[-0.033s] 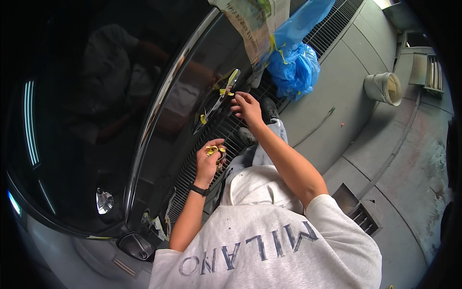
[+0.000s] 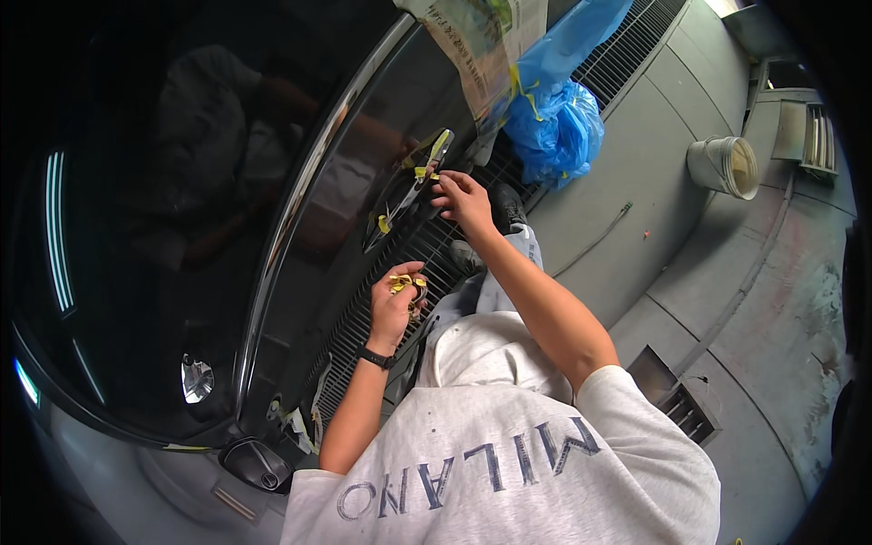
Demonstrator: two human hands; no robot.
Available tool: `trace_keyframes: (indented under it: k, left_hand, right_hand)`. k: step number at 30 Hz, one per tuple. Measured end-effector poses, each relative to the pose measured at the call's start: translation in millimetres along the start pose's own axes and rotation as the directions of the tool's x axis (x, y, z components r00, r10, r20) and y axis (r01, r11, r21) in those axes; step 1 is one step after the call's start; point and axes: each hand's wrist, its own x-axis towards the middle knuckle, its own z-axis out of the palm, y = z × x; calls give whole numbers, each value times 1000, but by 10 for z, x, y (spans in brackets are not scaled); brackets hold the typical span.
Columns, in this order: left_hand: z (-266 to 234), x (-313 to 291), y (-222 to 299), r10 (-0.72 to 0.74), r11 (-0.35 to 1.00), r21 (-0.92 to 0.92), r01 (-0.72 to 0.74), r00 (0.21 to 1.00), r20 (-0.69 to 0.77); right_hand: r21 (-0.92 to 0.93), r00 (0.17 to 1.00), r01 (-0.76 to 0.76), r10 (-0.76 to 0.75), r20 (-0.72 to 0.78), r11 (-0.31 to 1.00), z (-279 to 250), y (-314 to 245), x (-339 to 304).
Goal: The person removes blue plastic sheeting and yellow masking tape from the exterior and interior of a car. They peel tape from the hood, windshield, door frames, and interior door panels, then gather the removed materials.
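Observation:
A glossy black car door (image 2: 318, 209) rises on my left, its dark, shiny door handle (image 2: 443, 145) carrying strips of yellow masking tape (image 2: 382, 223). My right hand (image 2: 468, 204) is at the handle, thumb and forefinger pinched on the loose end of a yellow tape strip (image 2: 434, 176); the other fingers curl loosely. Lower down and nearer my body, my left hand (image 2: 389, 313) is closed around crumpled yellow tape (image 2: 400, 283). A dark curved edge shows within that bundle, but I cannot make out what it is. The left fingertips are partly hidden.
A blue plastic bag (image 2: 559, 132) and newspaper (image 2: 481, 54) hang by the car at the far side. Floor grating (image 2: 500, 168) runs beneath the door. A white bucket (image 2: 722, 166) stands to the right; a thin hose (image 2: 595, 241) lies nearer. The side mirror (image 2: 257, 463) juts out at lower left.
My right hand has shifted very slightly left, closer to the tape on the handle. My left hand and everything else look unmoved.

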Motion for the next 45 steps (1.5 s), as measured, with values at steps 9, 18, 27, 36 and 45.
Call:
trace_keyframes:
  k: [9, 18, 27, 36, 45]
  left_hand:
    - [20, 12, -56, 86, 996, 19, -87, 996, 39]
    - [257, 370, 303, 261, 964, 63, -258, 965, -31]
    - [662, 849, 499, 199, 977, -54, -207, 971, -134]
    - [602, 1112, 553, -65, 928, -373, 12, 989, -130]
    - [750, 1050, 678, -115, 852, -523, 20, 982, -150]
  right_hand:
    - [-279, 993, 113, -118, 1, 954, 184, -31, 64]
    - [132, 841, -518, 476, 257, 845, -15, 75, 327]
    - [47, 612, -712, 585, 532, 701, -62, 150, 424]
    - [-9, 337, -867, 601, 724, 497, -82, 157, 626]
    - [-61, 445, -835, 738, 508, 546, -242, 69, 555]
